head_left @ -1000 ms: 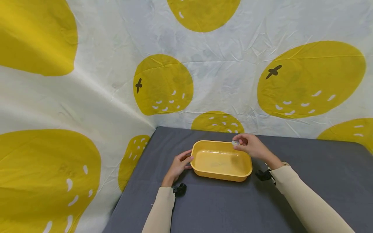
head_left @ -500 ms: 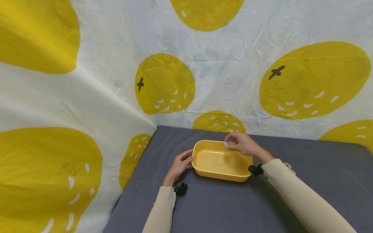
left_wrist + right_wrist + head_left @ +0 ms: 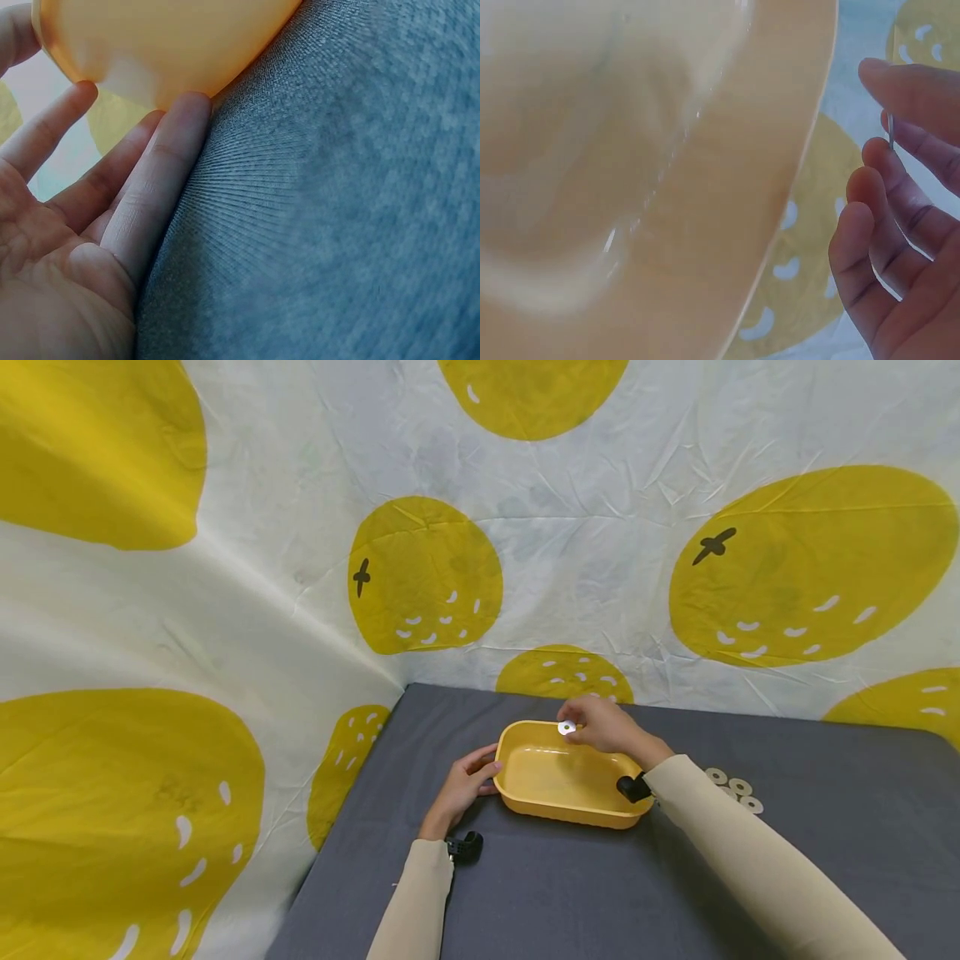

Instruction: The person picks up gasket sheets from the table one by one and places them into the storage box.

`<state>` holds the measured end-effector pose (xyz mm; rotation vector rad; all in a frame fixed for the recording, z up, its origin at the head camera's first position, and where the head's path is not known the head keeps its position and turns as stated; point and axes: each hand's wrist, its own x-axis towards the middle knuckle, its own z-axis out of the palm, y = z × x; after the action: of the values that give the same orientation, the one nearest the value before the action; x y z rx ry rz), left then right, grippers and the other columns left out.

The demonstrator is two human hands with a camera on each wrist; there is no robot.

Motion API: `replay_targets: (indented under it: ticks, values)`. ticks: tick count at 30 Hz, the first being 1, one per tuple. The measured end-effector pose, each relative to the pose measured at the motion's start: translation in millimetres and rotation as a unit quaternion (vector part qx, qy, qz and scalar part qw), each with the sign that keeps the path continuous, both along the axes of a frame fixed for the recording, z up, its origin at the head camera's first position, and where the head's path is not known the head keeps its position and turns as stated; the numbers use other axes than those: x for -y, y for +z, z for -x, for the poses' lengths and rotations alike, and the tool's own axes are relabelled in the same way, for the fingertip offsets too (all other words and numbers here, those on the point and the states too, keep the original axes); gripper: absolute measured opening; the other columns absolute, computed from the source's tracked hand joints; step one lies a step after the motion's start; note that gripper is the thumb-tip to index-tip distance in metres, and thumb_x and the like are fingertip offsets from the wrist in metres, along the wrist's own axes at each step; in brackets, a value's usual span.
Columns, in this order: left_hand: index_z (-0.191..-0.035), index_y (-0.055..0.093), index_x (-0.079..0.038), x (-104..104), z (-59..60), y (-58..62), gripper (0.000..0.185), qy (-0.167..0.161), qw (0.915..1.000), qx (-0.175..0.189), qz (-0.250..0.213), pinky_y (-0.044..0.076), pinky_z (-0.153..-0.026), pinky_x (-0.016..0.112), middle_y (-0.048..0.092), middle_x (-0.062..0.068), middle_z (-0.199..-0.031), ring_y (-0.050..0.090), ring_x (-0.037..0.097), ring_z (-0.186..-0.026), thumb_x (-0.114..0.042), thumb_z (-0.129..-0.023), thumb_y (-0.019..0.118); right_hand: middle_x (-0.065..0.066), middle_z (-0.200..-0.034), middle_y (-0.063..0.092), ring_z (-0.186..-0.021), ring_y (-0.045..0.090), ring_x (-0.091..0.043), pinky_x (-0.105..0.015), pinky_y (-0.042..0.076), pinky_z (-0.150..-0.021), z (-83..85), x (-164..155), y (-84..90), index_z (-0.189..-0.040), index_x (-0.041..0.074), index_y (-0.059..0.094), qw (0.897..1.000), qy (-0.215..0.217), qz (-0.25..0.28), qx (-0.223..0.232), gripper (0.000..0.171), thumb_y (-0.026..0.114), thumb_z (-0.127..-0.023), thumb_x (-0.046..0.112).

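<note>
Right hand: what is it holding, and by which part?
The right hand pinches a small silver metal washer by its rim, above the yellow plastic tray.

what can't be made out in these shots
- Head view: the washer pinched by the right hand is too small to show detail.
- Head view: the loose washers on the table are tiny and overlap, so no sure count.
- Right wrist view: the washer shows only edge-on; the tray is blurred and cut off.
- Left wrist view: only the tray's corner shows by the left hand.

One yellow tray (image 3: pixel 525 806), four washers (image 3: pixel 567 727), two hands (image 3: pixel 459 788).
</note>
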<state>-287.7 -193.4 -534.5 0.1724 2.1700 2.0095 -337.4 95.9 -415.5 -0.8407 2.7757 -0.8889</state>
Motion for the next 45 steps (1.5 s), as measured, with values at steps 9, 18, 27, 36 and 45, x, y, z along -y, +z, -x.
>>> replay_targets:
  ticks: [9, 18, 27, 36, 45]
  values:
    - [-0.148, 0.057, -0.023, 1.0, 1.6, -4.0, 0.05, -0.001, 1.0, -0.007, 0.001, 0.063, -0.091, 0.038, 0.064, 0.015, -0.136, 0.07, 0.021, -0.11, -0.034, -0.101, 0.067, -0.011, -0.109, 0.069, -0.103, 0.063, -0.029, -0.048, 0.056, -0.089, 6.3, 19.9, -14.1, -0.116, 0.005, 0.072, 1.0, 0.018, -0.017, 0.003, 0.025, 0.076, -0.093, 0.012]
    - [-0.148, 0.057, -0.024, 0.5, 2.7, -7.1, 0.049, -0.001, 0.9999, -0.011, 0.003, 0.063, -0.09, 0.037, 0.063, 0.014, -0.139, 0.07, 0.022, -0.114, -0.034, -0.101, 0.067, -0.007, -0.104, 0.067, -0.099, 0.062, -0.028, -0.045, 0.054, -0.086, 13.2, 31.0, -25.9, -0.112, 0.009, 0.072, 0.999, 0.023, -0.028, -0.012, 0.023, 0.079, -0.091, 0.014]
    - [-0.147, 0.058, -0.024, 0.5, 3.7, -5.8, 0.05, -0.006, 0.9999, -0.006, -0.014, 0.063, -0.089, 0.038, 0.063, 0.016, -0.14, 0.069, 0.027, -0.116, -0.032, -0.1, 0.069, -0.006, -0.107, 0.069, -0.101, 0.065, -0.026, -0.045, 0.056, -0.089, 20.7, 42.0, -31.8, -0.112, 0.012, 0.072, 0.998, 0.036, -0.046, 0.004, 0.022, 0.078, -0.092, 0.018]
    - [-0.147, 0.057, -0.024, 1.1, 4.1, -5.6, 0.049, -0.011, 0.9997, -0.008, -0.018, 0.063, -0.089, 0.038, 0.062, 0.016, -0.141, 0.069, 0.028, -0.117, -0.032, -0.1, 0.068, -0.002, -0.097, 0.065, -0.088, 0.059, -0.018, -0.039, 0.053, -0.081, 25.7, 51.7, -38.5, -0.102, 0.014, 0.069, 0.996, 0.046, -0.073, 0.005, 0.016, 0.08, -0.091, 0.018]
    - [-0.147, 0.058, -0.025, 0.3, 4.0, -5.0, 0.048, -0.008, 0.9999, -0.007, -0.014, 0.064, -0.088, 0.037, 0.063, 0.015, -0.14, 0.07, 0.027, -0.116, -0.031, -0.1, 0.068, -0.002, -0.098, 0.063, -0.085, 0.058, -0.018, -0.038, 0.053, -0.076, 23.8, 61.9, -45.5, -0.105, 0.015, 0.07, 0.992, 0.041, -0.115, -0.031, 0.019, 0.079, -0.091, 0.023]
